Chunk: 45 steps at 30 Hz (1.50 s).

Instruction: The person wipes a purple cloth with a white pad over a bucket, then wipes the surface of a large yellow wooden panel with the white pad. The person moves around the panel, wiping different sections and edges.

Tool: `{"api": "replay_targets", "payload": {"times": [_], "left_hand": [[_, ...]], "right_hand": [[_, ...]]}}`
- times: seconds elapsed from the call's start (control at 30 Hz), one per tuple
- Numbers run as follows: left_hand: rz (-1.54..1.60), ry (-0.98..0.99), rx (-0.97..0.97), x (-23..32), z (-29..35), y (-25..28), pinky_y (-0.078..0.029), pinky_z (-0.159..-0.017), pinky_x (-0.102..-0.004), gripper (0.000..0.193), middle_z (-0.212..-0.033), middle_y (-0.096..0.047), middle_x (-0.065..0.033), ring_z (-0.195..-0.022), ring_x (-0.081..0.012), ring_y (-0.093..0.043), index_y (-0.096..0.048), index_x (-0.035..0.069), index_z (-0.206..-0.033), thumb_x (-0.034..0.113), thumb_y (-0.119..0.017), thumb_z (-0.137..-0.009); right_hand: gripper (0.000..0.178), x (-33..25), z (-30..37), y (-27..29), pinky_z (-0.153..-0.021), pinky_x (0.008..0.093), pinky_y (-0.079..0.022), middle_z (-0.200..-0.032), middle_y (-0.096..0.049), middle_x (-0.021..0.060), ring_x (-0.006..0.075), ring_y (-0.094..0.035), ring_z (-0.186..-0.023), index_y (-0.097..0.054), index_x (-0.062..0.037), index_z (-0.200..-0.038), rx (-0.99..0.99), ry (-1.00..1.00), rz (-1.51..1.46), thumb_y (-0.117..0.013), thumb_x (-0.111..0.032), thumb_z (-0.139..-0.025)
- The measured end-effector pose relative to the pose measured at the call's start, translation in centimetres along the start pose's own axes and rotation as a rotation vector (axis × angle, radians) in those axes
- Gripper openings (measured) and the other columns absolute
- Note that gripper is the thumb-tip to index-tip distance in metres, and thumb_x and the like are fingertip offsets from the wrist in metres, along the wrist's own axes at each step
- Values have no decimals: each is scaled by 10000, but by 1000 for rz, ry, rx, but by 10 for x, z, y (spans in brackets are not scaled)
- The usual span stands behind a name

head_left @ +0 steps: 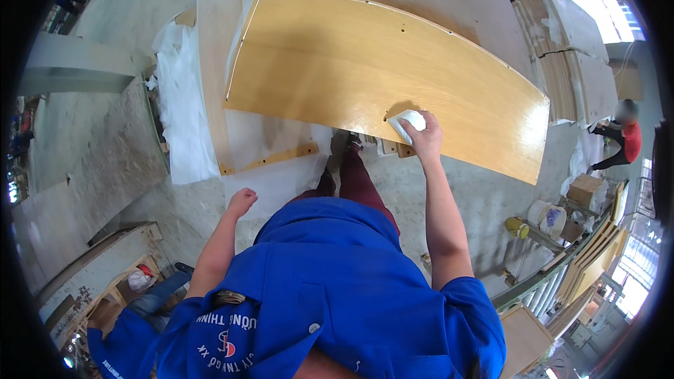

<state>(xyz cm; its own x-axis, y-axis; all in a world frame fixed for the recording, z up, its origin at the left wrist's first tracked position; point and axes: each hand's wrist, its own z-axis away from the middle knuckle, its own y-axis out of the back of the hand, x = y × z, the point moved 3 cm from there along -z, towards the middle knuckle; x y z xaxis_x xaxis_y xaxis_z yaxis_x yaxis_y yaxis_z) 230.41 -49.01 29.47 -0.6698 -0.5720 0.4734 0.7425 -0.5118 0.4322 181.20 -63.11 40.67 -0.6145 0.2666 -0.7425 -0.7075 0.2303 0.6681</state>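
Note:
A large yellow-brown wood panel [330,56], glossy, with a few small dark holes, lies across the space in front of me. A thin white line runs along its left and far edges. Near the panel's close edge, right of the middle, my right hand [426,137] is closed around a small white object [407,123]. This object rests on or just over the surface; whether it is a folded cloth or a small bottle does not show. My left hand [242,201] hangs apart from the panel, fingers curled, with nothing visible in it.
Under the panel lie more boards and a pale sheet [216,63]. White wrapping [182,105] hangs at the left. Board stacks [576,84] stand at the far right. A person in red [628,140] bends there; another person in blue [130,337] is at lower left. A white bucket [546,218] stands right.

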Motion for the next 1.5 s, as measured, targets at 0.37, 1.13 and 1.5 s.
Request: {"api": "replay_targets", "payload": {"times": [0.37, 1.13, 1.5], "left_hand": [[8, -109, 19, 21, -19, -16, -484, -772, -330, 326, -921, -652, -130, -859, -237, -622, -609, 18, -977, 266, -633, -765], [116, 56, 66, 78, -24, -25, -483, -775, -318, 337, -934, -652, -121, -883, -225, -619, -617, 24, -975, 261, -655, -738], [150, 102, 95, 93, -23, -24, -484, -774, -323, 332, -914, -653, -119, -868, -228, -621, -623, 28, -962, 265, -664, -732]], "right_hand": [[360, -6, -8, -9, -704, 386, -476, -885, -578, 109, 293, -592, -814, -625, -70, -932, -80, 62, 206, -742, -292, -673], [359, -19, -164, -9, -689, 376, -475, -884, -570, 121, 287, -592, -786, -621, -42, -936, 44, 174, 105, -746, -272, -690], [338, -28, -239, -17, -694, 387, -467, -894, -558, 108, 292, -578, -805, -609, -66, -931, 88, 220, 184, -727, -288, -704]]}}
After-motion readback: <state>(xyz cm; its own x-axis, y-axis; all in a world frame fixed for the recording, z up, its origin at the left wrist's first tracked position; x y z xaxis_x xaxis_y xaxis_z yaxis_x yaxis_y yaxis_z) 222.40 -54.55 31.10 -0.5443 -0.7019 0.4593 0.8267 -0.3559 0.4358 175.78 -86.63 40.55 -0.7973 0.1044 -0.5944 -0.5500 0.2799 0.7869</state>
